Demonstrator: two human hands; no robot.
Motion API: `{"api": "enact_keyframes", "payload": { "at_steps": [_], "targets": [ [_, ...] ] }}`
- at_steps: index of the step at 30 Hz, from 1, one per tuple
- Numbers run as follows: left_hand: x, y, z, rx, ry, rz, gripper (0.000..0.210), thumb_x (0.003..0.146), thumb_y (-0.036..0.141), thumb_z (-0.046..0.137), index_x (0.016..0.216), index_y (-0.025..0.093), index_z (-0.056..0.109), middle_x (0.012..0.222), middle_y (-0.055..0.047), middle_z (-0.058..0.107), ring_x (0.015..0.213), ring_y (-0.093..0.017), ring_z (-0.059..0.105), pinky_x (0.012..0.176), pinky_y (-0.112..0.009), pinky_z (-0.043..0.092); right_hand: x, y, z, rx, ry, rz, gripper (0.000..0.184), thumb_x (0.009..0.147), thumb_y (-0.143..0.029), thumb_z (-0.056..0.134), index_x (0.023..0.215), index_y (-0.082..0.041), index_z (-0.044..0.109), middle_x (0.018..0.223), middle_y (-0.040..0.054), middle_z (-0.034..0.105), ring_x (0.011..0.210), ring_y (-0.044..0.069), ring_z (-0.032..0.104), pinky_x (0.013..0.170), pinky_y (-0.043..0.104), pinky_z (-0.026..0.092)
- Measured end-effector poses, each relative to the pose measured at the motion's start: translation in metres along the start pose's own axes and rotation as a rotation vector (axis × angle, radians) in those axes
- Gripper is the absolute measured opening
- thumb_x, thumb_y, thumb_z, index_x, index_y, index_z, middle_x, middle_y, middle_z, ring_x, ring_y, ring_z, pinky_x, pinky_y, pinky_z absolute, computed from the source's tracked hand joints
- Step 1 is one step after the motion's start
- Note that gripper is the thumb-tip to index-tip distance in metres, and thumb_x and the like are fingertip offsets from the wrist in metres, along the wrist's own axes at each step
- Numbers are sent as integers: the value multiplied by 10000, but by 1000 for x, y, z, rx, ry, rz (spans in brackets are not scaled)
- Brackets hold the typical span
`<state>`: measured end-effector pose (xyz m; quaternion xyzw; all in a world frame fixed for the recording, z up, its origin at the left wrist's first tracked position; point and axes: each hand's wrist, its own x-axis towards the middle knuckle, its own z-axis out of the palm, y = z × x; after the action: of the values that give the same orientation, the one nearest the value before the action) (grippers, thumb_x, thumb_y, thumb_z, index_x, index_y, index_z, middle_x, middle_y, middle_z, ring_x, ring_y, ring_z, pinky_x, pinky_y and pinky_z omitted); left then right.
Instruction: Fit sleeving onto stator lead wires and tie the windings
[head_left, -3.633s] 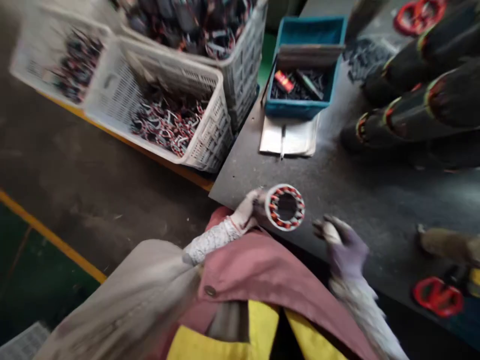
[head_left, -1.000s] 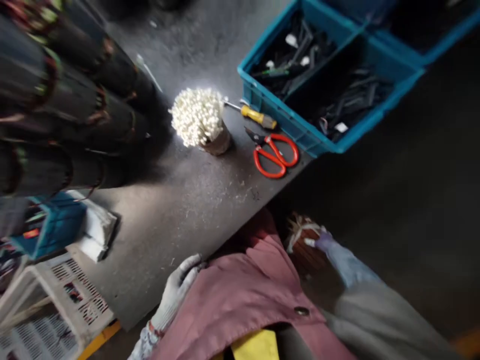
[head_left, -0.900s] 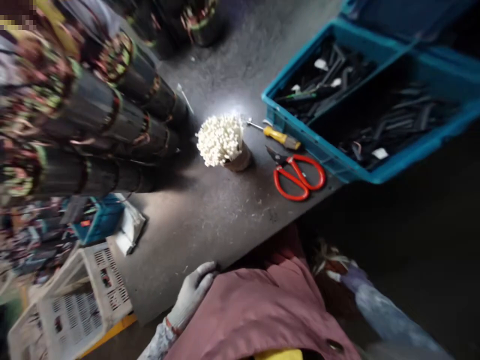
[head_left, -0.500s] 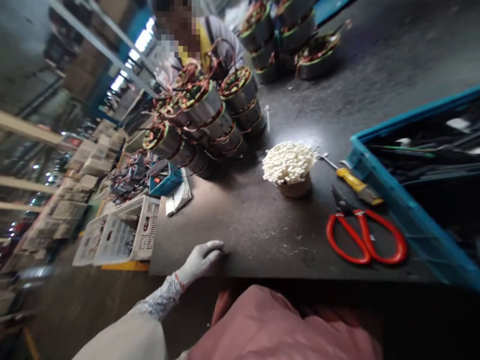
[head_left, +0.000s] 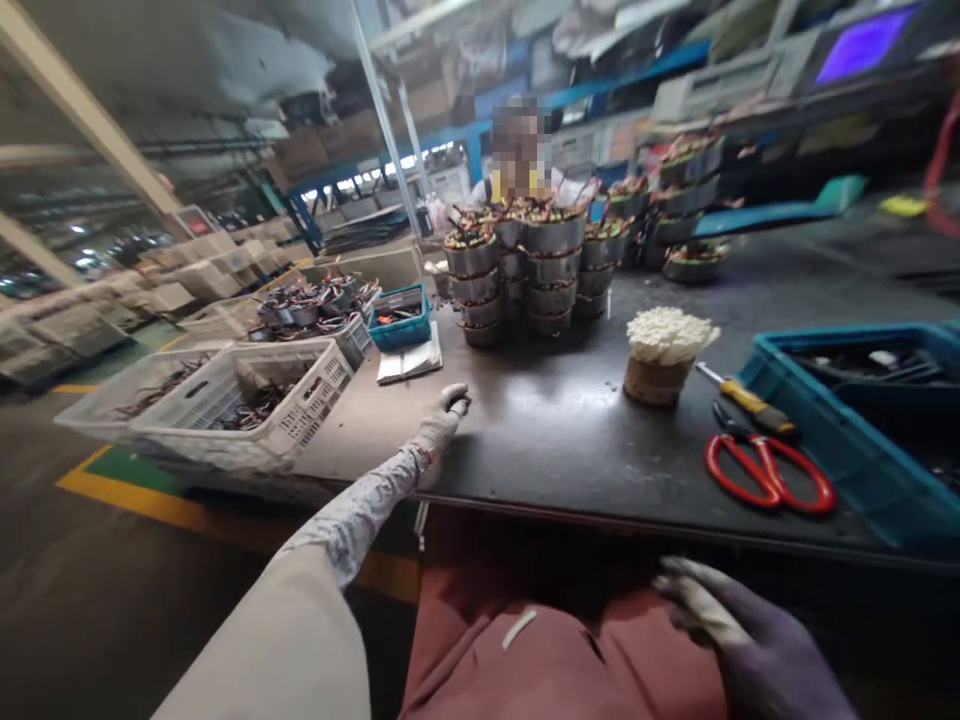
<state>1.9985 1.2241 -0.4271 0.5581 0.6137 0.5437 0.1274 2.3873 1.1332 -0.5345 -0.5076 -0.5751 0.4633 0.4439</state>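
Note:
My left hand [head_left: 442,418], in a pale glove with a patterned sleeve cuff, is low over the front left part of the dark table [head_left: 525,450]. Its fingers are curled in; whether anything is between them is hidden. Down by my right thigh, my gloved right hand [head_left: 709,605] is blurred by motion, its grip unclear. A short white strip [head_left: 519,628] lies on my reddish-brown clothing. A bundle of thin white sticks or tubes [head_left: 671,335] stands upright in a brown round holder [head_left: 656,380]. To its right lie red-handled scissors [head_left: 769,470] and a yellow-black screwdriver [head_left: 757,405].
Stacked motor stators [head_left: 551,265] with copper windings stand at the back, a person [head_left: 517,185] behind them. A blue crate [head_left: 832,430] is at the right edge. Left are a small blue bin [head_left: 400,335] on papers [head_left: 409,365], and white crates [head_left: 300,390] of wired parts.
The view has levelled and turned. My left hand has moved forward from the table's front edge, its fingers curling. My right hand has come into view. The scattered white bits no longer show on the table.

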Motion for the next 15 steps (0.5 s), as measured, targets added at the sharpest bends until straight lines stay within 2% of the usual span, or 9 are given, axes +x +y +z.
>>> {"api": "enact_keyframes", "payload": {
  "at_steps": [2,4,6,7,8,10,13,15],
  "targets": [
    [34,32,-10,-2,30,124,312,797,236,634,1100,168,666,1046,-93,713,1006,-210,675,990,-369,517,41,-37,35,75,-125,-24,531,565,-614,771,882,-189,763,845,119,752,690,231,698,610,321,588],
    [77,75,-15,113,38,316,434,785,193,640,1219,205,630,1240,-82,655,1185,-227,595,1092,-361,434,89,-77,71,112,-224,-39,434,556,-499,803,827,-164,752,761,89,727,599,170,647,514,258,520],
    [123,118,-11,418,44,552,582,784,180,633,1357,204,532,1386,-104,561,1276,-260,524,1123,-385,392,140,-112,104,175,-271,8,297,570,-351,809,761,-142,721,666,61,679,538,122,594,448,202,440],
    [146,137,-6,578,49,623,634,776,177,637,1394,184,491,1422,-128,526,1307,-280,492,1136,-403,367,165,-126,119,213,-259,30,235,588,-292,794,743,-140,704,643,52,662,531,112,584,443,190,428],
    [169,152,1,721,64,636,662,770,187,643,1407,156,466,1432,-159,509,1323,-303,470,1143,-427,342,190,-136,131,246,-239,44,186,613,-249,772,744,-145,690,650,48,660,543,110,592,456,186,441],
    [208,169,15,909,70,516,665,756,250,671,1369,86,474,1368,-224,544,1293,-348,484,1133,-474,315,234,-146,150,295,-192,47,136,681,-228,716,795,-168,672,697,48,676,582,119,622,505,207,494],
    [248,165,26,1056,19,304,552,756,360,668,1218,75,569,1143,-223,662,1121,-360,598,1061,-496,359,286,-141,171,333,-161,47,175,763,-286,637,910,-195,660,725,48,689,581,148,640,517,265,529],
    [263,156,20,1093,-41,304,472,755,404,657,1137,127,623,1054,-173,694,1040,-340,635,988,-459,419,312,-133,184,342,-145,31,210,770,-315,620,934,-191,664,714,46,687,583,166,646,527,292,541]
  ]
}}
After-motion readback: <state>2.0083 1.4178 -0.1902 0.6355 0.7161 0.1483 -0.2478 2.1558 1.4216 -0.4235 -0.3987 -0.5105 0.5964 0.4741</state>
